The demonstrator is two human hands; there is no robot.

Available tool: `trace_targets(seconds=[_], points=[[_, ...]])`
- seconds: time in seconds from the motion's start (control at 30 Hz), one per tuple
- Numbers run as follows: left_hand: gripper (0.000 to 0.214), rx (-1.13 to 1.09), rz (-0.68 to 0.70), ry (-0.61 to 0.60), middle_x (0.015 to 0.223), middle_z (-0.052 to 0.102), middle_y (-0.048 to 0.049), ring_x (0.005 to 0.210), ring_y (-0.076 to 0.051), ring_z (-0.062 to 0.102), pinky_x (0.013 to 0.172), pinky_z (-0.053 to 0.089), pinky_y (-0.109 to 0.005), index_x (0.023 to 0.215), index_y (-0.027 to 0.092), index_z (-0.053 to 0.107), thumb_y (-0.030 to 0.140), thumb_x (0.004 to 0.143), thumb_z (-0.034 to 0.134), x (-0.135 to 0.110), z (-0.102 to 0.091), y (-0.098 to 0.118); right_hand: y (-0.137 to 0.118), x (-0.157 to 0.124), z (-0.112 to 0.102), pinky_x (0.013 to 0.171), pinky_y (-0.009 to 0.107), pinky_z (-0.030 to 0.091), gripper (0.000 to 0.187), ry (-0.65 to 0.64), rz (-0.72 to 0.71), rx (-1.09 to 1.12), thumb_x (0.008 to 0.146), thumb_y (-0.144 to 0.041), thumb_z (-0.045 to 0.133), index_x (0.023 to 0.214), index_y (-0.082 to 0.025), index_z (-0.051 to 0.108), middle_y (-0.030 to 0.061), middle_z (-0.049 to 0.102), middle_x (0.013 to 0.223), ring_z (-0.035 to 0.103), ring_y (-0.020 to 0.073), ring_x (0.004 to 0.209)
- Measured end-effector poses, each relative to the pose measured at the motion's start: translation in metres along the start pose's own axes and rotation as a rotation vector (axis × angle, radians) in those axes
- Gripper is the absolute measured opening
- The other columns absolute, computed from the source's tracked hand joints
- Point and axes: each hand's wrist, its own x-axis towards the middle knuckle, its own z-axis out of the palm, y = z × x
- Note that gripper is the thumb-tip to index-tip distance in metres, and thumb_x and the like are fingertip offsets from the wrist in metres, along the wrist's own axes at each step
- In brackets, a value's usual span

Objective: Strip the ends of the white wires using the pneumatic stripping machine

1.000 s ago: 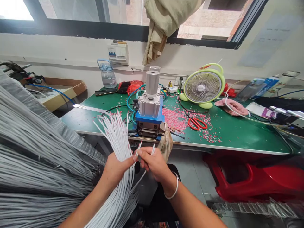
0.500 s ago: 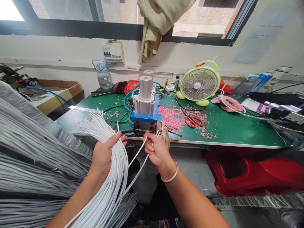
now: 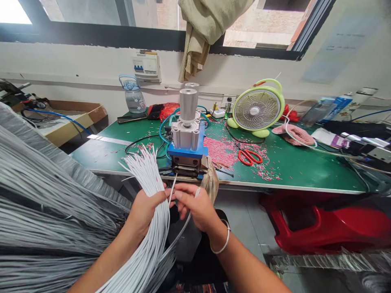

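Observation:
My left hand [image 3: 146, 209] is closed round a thick bundle of white wires [image 3: 152, 179], whose pink-tipped ends fan out above the fist. Beside the bundle, a single white wire [image 3: 172, 187] stands up between my two hands. The thumb and forefinger of my right hand [image 3: 195, 203] meet at this wire. Another wire [image 3: 197, 193] passes through the right hand, its end showing above the knuckles. Just beyond both hands stands a small pneumatic press [image 3: 187, 140] with silver cylinders and a blue plate. Its front opening is apart from the wires.
Pink and white clippings [image 3: 221, 150] and red-handled scissors [image 3: 249, 157] lie on the green table [image 3: 305, 162]. A green fan [image 3: 258, 110] and a water bottle [image 3: 134, 95] stand at the back. More wires [image 3: 39, 195] hang at left; a red stool [image 3: 330, 224] is at lower right.
My right hand has drawn back from the press, down and toward the left hand. The bundle has shifted right and stands more upright. One wire is now between the hands.

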Motion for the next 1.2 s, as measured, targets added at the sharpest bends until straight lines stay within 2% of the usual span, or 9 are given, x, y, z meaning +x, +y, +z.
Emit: trace_targets(seconds=[0.1,0.17,0.3,0.47,0.73,0.83,0.93,1.1,1.2], points=[[0.025,0.177,0.102,-0.018,0.061,0.062,0.0008,0.057,-0.013,0.058,0.057,0.044,-0.024,0.078,0.013,0.057,0.022,0.058,0.070,0.002,-0.003,-0.002,0.005,0.001,0.008,0.031,0.014,0.036,0.029,0.062,-0.070,-0.163,0.069,-0.037,0.060,0.080,-0.010,0.061,-0.0006,0.053,0.048,0.046,0.0062,0.037],[0.025,0.239,0.137,0.014,0.065,0.064,-0.0014,0.062,-0.015,0.059,0.060,0.044,-0.025,0.076,0.011,0.059,0.022,0.057,0.071,0.002,-0.004,0.001,0.007,0.003,0.010,0.032,0.015,0.036,0.029,0.107,-0.091,-0.112,0.071,-0.039,0.057,0.076,-0.011,0.060,-0.0021,0.050,0.043,0.045,0.0060,0.034],[0.029,0.036,0.088,0.105,0.067,0.066,-0.0031,0.060,-0.019,0.063,0.060,0.050,-0.031,0.081,0.013,0.057,0.017,0.056,0.069,0.003,0.000,0.014,0.004,0.010,0.009,0.030,0.016,0.032,0.025,0.137,-0.068,0.164,0.069,-0.037,0.059,0.071,-0.012,0.056,-0.0020,0.053,0.048,0.039,0.0042,0.030],[0.020,-0.133,0.164,0.239,0.067,0.064,-0.0022,0.056,-0.014,0.062,0.056,0.053,-0.028,0.079,0.013,0.057,0.010,0.060,0.062,0.009,0.009,0.032,-0.010,0.018,0.005,0.029,0.014,0.020,0.014,0.123,-0.022,0.422,0.068,-0.025,0.059,0.066,-0.012,0.054,-0.0033,0.051,0.054,0.027,0.0000,0.031],[0.018,-0.182,0.173,0.247,0.065,0.062,-0.0005,0.056,-0.014,0.062,0.055,0.054,-0.026,0.079,0.015,0.058,0.013,0.061,0.063,0.012,0.019,0.040,-0.011,0.026,-0.004,0.032,0.014,0.017,0.010,0.098,-0.007,0.548,0.070,-0.021,0.057,0.070,-0.012,0.054,-0.0026,0.051,0.060,0.024,-0.0009,0.034],[0.015,-0.206,0.110,0.248,0.063,0.061,0.0004,0.057,-0.014,0.062,0.055,0.053,-0.025,0.078,0.014,0.058,0.014,0.064,0.061,0.010,0.015,0.038,-0.008,0.022,-0.007,0.033,0.013,0.017,0.012,-0.013,-0.029,0.521,0.074,-0.022,0.056,0.068,-0.012,0.052,-0.0032,0.049,0.060,0.021,-0.0013,0.035],[0.021,-0.174,0.049,0.215,0.064,0.060,0.0006,0.056,-0.014,0.062,0.052,0.052,-0.025,0.081,0.014,0.058,0.014,0.061,0.064,0.005,0.007,0.029,-0.003,0.013,-0.010,0.033,0.014,0.017,0.017,-0.144,-0.050,0.439,0.078,-0.025,0.053,0.067,-0.012,0.052,-0.0044,0.045,0.055,0.019,-0.0010,0.034],[0.032,-0.011,-0.009,0.090,0.060,0.059,0.0023,0.050,-0.011,0.057,0.046,0.046,-0.020,0.080,0.015,0.054,0.019,0.054,0.073,-0.004,-0.008,0.006,0.009,0.002,-0.012,0.033,0.015,0.021,0.024,-0.231,-0.037,0.284,0.080,-0.030,0.050,0.067,-0.011,0.055,-0.0082,0.031,0.038,0.019,0.0011,0.031],[0.028,0.050,0.026,0.016,0.054,0.057,0.0034,0.047,-0.008,0.053,0.047,0.042,-0.018,0.075,0.015,0.052,0.021,0.056,0.072,-0.007,-0.016,-0.008,0.011,0.000,-0.011,0.038,0.017,0.032,0.021,-0.218,-0.031,0.273,0.076,-0.029,0.055,0.067,-0.010,0.058,-0.0026,0.047,0.049,0.034,0.0026,0.036]])
